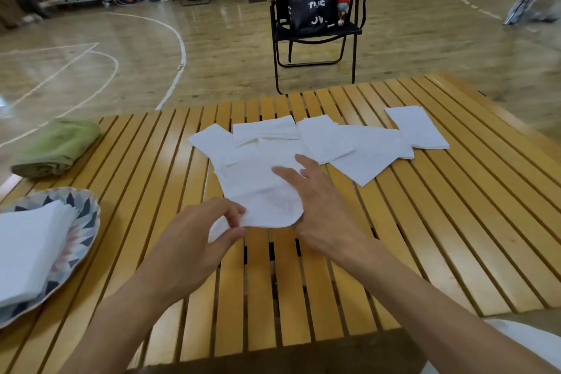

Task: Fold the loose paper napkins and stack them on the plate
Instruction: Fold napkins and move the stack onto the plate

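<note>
Head view. My left hand [194, 240] pinches the near edge of one napkin [261, 188] between thumb and fingers, at table centre. My right hand [318, 209] lies on the same napkin at its 3 o'clock side, fingers straight and spread. Loose napkins [364, 149] lie spread toward 1 o'clock. The plate [86, 215], at 9 o'clock, carries folded napkins [27, 249]. A green cloth [57, 146] lies at 10 o'clock on the slatted table [425, 237].

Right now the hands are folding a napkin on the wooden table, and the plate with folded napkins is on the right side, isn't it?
Not quite. The plate with folded napkins sits on the left side of the wooden table, as the head view shows. The rest is right: the left hand pinches the napkin while the right hand rests on it.
</note>
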`<state>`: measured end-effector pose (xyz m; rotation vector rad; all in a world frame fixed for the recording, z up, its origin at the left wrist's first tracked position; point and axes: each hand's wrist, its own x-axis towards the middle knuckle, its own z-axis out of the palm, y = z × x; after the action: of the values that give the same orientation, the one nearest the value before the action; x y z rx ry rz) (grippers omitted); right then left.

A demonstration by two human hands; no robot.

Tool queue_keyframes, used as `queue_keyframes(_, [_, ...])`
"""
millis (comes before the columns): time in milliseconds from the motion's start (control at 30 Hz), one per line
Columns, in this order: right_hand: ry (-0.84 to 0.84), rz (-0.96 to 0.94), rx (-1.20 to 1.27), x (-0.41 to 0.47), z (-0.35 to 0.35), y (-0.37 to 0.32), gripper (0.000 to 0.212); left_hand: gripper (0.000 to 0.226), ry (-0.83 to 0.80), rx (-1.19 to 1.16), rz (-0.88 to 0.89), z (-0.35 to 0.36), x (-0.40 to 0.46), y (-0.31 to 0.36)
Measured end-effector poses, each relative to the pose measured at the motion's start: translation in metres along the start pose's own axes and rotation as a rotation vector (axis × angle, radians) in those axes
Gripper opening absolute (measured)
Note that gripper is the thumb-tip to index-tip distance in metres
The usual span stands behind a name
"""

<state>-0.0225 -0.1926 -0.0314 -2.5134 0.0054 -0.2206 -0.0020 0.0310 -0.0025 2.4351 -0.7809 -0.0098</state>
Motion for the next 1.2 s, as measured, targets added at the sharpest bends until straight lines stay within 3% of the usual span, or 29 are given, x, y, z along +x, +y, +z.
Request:
queue_keyframes(100, [0.021, -0.060, 0.038, 0.000, -0.002, -0.002, 0.029, 0.010, -0.088, -0.035, 0.003, 0.001, -0.002, -0.001])
queue_keyframes(267, [-0.036, -0.057, 0.081, -0.001, -0.001, -0.001, 0.026, 0.025, -0.045, -0.207, -0.064, 0.014, -0.007, -0.009])
queue_keyframes(367, [-0.014, -0.059, 0.197, -0.006, -0.001, 0.001, 0.022, 0.019, 0.063, -0.110, -0.107, 0.022, -0.003, -0.017])
queue_keyframes(467, [0.038, -0.103, 0.308, -0.011, -0.008, -0.001, 0.028, 0.044, 0.103, -0.095, -0.174, 0.025, 0.002, -0.020])
queue_keyframes(533, [0.063, -0.122, 0.353, -0.014, -0.012, -0.002, 0.030, 0.049, 0.082, -0.117, -0.210, 0.026, 0.002, -0.018])
queue_keyframes(633, [0.078, -0.130, 0.410, -0.017, -0.015, -0.002, 0.033, 0.039, 0.080, -0.134, -0.219, 0.026, 0.000, -0.015])
queue_keyframes(767, [0.086, -0.123, 0.435, -0.018, -0.014, -0.001, 0.038, 0.008, 0.187, -0.238, -0.198, 0.021, 0.000, -0.015])
queue_keyframes(967, [0.211, 0.023, 0.531, -0.011, -0.027, -0.001, 0.033, 0.013, 0.287, -0.460, -0.137, 0.002, 0.000, -0.001])
queue_keyframes(1067, [0.094, 0.231, 0.793, -0.010, -0.037, -0.005, 0.030, 0.014, 0.297, -0.510, -0.099, -0.002, 0.000, 0.004])
queue_keyframes(1133, [-0.041, 0.249, 0.793, -0.012, -0.038, -0.009, 0.055, 0.015, 0.296, -0.518, -0.081, -0.003, 0.000, 0.006])
queue_keyframes(1200, [-0.108, 0.218, 0.849, -0.014, -0.036, -0.012, 0.064, 0.015, 0.288, -0.534, -0.083, -0.003, 0.001, 0.008])
